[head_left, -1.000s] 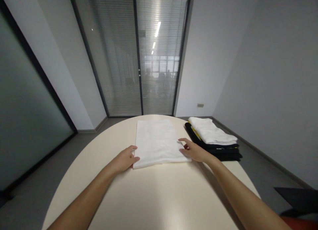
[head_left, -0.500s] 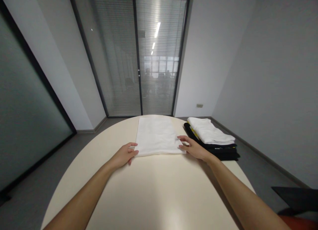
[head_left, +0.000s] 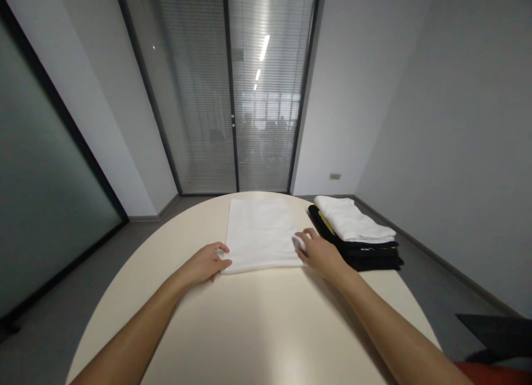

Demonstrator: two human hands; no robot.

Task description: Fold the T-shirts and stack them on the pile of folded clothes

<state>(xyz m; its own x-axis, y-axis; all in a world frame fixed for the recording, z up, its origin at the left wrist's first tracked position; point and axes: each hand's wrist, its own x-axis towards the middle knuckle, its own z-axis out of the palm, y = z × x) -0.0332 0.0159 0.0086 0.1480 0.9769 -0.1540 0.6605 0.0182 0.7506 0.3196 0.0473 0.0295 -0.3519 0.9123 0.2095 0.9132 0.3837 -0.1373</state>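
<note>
A white folded garment (head_left: 261,232) lies flat on the pale round table (head_left: 249,324), its near edge towards me. My left hand (head_left: 206,262) is at its near left corner, thumb on top of the cloth and fingers curled round the edge. At the right side, my right hand (head_left: 318,252) pinches the edge between thumb and fingers, and the cloth bunches up there. What kind of garment it is cannot be made out.
To the right, near the table's edge, stands a stack of folded black clothes (head_left: 369,257) with a white folded garment (head_left: 353,219) on top. A dark chair part (head_left: 499,332) shows at lower right. Behind the table is a glass partition (head_left: 266,141) with blinds.
The white garment has been drawn slightly towards me and its right side looks straighter. My right hand has shifted a little left and nearer; my left hand came slightly nearer.
</note>
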